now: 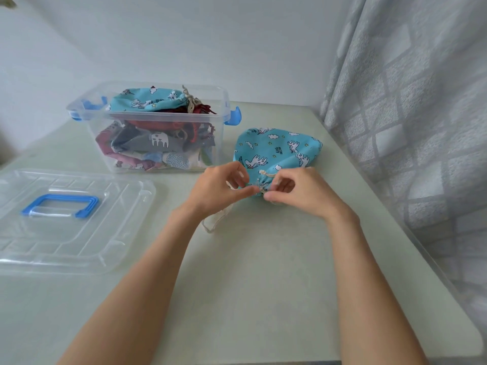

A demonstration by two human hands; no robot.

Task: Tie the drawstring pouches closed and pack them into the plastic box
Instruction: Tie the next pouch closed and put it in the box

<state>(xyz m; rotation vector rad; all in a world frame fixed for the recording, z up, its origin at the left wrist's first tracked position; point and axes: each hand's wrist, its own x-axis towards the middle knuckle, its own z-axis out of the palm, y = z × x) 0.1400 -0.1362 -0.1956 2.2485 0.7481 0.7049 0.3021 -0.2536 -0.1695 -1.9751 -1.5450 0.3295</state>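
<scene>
A blue printed pouch [276,151] was laid on the worktop [263,259], its gathered mouth held between both hands. The cream drawstring [266,175] was pinched at that mouth by the left hand [218,188] and by the right hand [295,191], fingers curled round it from either side. A loose loop of cord [213,222] was trailed just below the left wrist. Beyond the left hand, the clear plastic box [158,122] was filled with other pouches. Further left of it, the lid [68,219] was laid flat.
</scene>
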